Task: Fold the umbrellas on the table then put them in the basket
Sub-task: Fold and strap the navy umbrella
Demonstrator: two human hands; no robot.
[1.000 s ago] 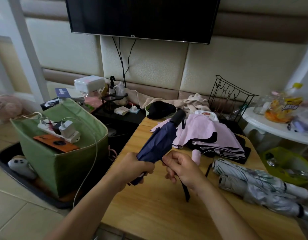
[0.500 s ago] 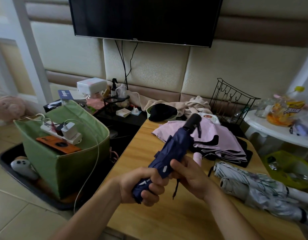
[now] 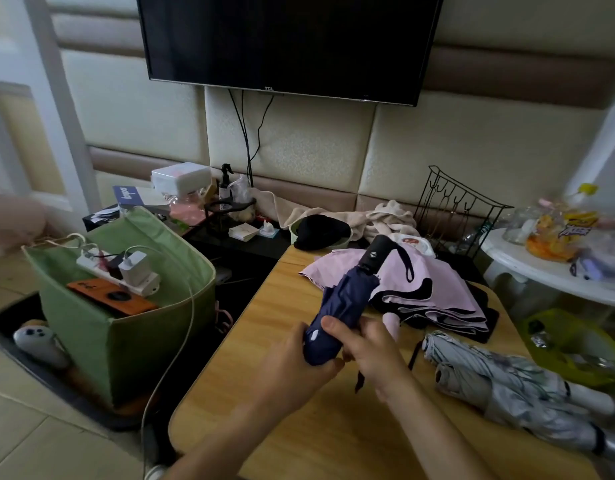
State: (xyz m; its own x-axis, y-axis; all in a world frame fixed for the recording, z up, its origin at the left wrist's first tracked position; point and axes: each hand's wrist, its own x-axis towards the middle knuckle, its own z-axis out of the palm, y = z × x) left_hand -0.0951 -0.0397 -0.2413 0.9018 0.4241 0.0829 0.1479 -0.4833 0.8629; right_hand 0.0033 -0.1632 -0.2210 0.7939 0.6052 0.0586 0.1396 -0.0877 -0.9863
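- A navy umbrella [image 3: 344, 306], collapsed and tilted with its black handle [image 3: 377, 254] up and away, is held over the wooden surface [image 3: 299, 427].
- Its lower end is gripped by the left hand [image 3: 295, 362], fingers curled beneath; the right hand [image 3: 364, 351] is wrapped round the same end, thumb across the fabric.
- A pink umbrella [image 3: 403, 289] is spread loosely at the far part of the surface, and two grey umbrellas [image 3: 506, 386], collapsed, are laid side by side at the right, their far ends cut off by the frame edge.
- A green fabric basket [image 3: 101, 327] is set on the floor left of the surface; a white power strip [image 3: 101, 268] with a charger [image 3: 136, 268] and an orange object [image 3: 112, 296] are seen at its top. What lies deeper inside is hidden.
- A yellow-green bin [image 3: 572, 344] is placed low at the right; its contents are hard to make out.
- "TCL" is read on the television [image 3: 285, 43]; the writing on a blue box [image 3: 126, 199] behind the basket is too small to read.
- The items on the white side table [image 3: 541, 268] are blurred.
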